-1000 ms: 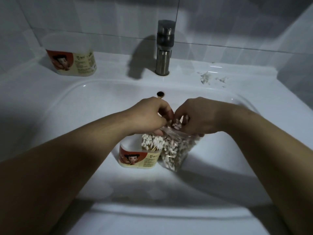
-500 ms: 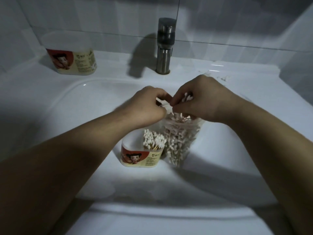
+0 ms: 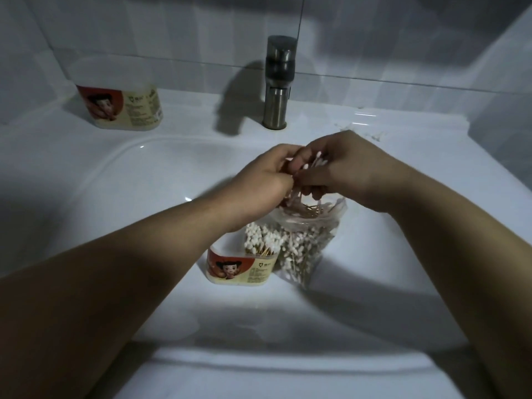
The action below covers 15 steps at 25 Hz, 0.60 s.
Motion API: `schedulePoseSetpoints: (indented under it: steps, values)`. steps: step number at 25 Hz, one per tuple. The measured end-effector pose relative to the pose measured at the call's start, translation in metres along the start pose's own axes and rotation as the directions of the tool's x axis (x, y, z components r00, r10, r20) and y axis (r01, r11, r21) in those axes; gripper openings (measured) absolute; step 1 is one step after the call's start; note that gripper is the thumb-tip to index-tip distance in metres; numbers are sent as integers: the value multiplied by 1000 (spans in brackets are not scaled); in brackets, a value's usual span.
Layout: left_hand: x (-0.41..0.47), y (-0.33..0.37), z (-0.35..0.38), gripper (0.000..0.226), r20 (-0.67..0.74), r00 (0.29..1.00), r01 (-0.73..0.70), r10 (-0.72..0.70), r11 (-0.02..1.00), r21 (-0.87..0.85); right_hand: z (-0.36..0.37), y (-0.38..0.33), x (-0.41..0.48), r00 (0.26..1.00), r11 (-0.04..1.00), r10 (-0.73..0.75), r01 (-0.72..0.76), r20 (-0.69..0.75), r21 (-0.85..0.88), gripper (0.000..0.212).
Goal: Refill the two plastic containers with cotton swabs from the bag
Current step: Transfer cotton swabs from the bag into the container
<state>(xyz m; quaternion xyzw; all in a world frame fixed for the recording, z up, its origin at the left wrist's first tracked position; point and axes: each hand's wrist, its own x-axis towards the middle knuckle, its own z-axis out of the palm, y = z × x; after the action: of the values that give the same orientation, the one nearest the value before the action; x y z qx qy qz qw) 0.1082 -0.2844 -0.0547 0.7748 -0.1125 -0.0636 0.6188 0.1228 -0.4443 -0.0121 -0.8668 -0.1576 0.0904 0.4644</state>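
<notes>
A white tiled wall (image 3: 144, 30) backs a white sink (image 3: 115, 180) in dim light, with a metal tap (image 3: 278, 82) standing at the upper middle of the frame. One plastic container, the far container (image 3: 121, 102), stands on the sink's ledge at the upper left, well apart from the hands. A few loose swabs (image 3: 371, 135) lie on the ledge right of the tap.

In the middle of the basin the near container (image 3: 241, 269) stands upright, partly filled with swabs. The bag (image 3: 308, 243) stands touching its right side, mouth open upward. Bare basin floor shows to the left and toward the front rim at the bottom of the frame.

Above the bag's mouth the right hand (image 3: 345, 171) has its fingers curled around a bunch of cotton swabs (image 3: 313, 159). The left hand (image 3: 264, 180) pinches the same bunch from the left.
</notes>
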Motion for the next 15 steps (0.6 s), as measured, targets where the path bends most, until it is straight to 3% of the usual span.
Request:
schedulePoseSetpoints:
  steps: [5,8,12,15]
  values:
    - [2,-7,0,27,84,996,6,-11,998,55,-4,7,6,994,990,34,-20,-102,139,19]
    - [4,-13,-3,28,74,997,12,-25,986,168,3,10,7,994,998,33,-27,-104,59,18]
    - [5,-14,-3,28,56,995,71,-81,983,171,2,11,11,968,978,40,13,-250,207,13]
    - [3,-11,-2,31,55,995,72,-83,981,182,4,11,10,972,973,36,19,-232,229,10]
